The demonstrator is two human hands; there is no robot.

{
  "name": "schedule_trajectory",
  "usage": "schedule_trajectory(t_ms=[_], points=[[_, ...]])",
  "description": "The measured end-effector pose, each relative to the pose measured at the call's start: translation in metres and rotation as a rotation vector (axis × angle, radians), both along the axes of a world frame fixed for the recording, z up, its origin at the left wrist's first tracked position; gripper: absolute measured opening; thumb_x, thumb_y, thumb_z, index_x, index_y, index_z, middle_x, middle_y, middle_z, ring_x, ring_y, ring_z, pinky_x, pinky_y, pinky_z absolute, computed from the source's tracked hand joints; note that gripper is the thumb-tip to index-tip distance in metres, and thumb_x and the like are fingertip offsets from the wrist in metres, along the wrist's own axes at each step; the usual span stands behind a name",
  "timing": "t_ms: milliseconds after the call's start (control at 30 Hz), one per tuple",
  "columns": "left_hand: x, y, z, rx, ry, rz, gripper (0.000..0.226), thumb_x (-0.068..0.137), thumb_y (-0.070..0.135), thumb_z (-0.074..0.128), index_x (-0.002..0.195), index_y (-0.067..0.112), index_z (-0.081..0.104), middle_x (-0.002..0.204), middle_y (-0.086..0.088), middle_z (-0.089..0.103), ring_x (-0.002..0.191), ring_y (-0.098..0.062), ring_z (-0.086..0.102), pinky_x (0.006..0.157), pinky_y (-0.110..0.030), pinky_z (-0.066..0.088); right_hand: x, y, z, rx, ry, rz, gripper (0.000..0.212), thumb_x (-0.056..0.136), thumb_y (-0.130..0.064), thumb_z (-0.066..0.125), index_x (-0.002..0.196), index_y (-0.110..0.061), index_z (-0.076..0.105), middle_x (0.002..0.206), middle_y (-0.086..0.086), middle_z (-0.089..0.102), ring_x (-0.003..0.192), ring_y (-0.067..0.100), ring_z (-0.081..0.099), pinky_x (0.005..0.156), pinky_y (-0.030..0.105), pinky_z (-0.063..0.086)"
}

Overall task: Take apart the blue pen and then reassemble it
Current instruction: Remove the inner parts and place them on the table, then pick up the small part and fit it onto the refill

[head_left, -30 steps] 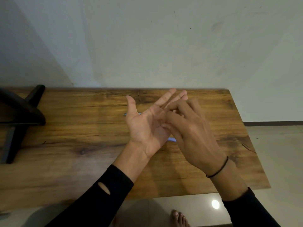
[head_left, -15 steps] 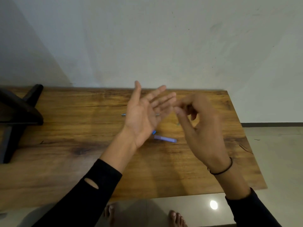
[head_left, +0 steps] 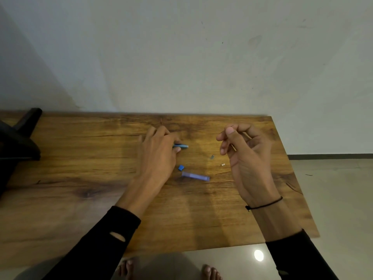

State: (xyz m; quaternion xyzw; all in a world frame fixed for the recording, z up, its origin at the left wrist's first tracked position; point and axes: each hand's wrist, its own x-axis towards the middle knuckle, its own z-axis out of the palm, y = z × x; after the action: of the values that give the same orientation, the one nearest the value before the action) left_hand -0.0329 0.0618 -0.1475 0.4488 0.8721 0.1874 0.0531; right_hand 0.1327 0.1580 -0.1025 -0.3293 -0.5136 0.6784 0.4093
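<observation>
Reaching our left hand [head_left: 159, 152] down to pinch the blue pen barrel [head_left: 181, 146] on the table [head_left: 80, 158], we should lift it gently, our right hand [head_left: 245, 150] loosely curled, seemingly empty, above the scattered parts.

Grained wooden table [head_left: 101, 158] (glossy floor [head_left: 333, 199] tiles)

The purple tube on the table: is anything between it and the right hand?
Nothing visible blocks it. The purple tube lies in the open on the table, apart from the right hand raised beside it. The small blue cap sits on its far side, toward the left hand.
</observation>
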Motion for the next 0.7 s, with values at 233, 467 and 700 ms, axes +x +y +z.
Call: schedule_trajectory(t_ms=[233, 467, 700], points=[[0.014, 0.006, 0.012, 0.494, -0.568, -0.204, 0.016, 0.097, 0.022, 0.077, 0.110, 0.031, 0.081, 0.105, 0.019, 0.081, 0.103, 0.001, 0.075, 0.094, -0.027, 0.058, 0.005, -0.001, 0.004, -0.061, 0.047, -0.019, 0.010, 0.102, -0.005, 0.063, 0.095, -0.011, 0.066, 0.094, 0.010, 0.069, 0.092, 0.025, 0.071, 0.080, 0.037, 0.062], [0.021, 0.006, 0.011, 0.567, -0.627, -0.258, 0.021, 0.100, 0.018, 0.074, 0.115, 0.030, 0.081, 0.108, 0.016, 0.081, 0.108, -0.005, 0.074, 0.097, -0.032, 0.060, 0.004, -0.003, 0.003, 0.038, 0.035, -0.027, 0.006, 0.102, 0.001, 0.063, 0.098, -0.003, 0.064, 0.098, 0.020, 0.064, 0.095, 0.035, 0.072, 0.080, 0.042, 0.064], [0.022, 0.005, 0.015, 0.558, -0.609, -0.256, 0.019, 0.100, 0.018, 0.074, 0.115, 0.027, 0.082, 0.107, 0.015, 0.081, 0.108, -0.003, 0.073, 0.094, -0.016, 0.054, 0.003, -0.002, 0.002, 0.073, 0.040, -0.021, 0.009, 0.100, 0.005, 0.064, 0.095, -0.002, 0.065, 0.097, 0.015, 0.065, 0.093, 0.032, 0.075, 0.080, 0.040, 0.065]])
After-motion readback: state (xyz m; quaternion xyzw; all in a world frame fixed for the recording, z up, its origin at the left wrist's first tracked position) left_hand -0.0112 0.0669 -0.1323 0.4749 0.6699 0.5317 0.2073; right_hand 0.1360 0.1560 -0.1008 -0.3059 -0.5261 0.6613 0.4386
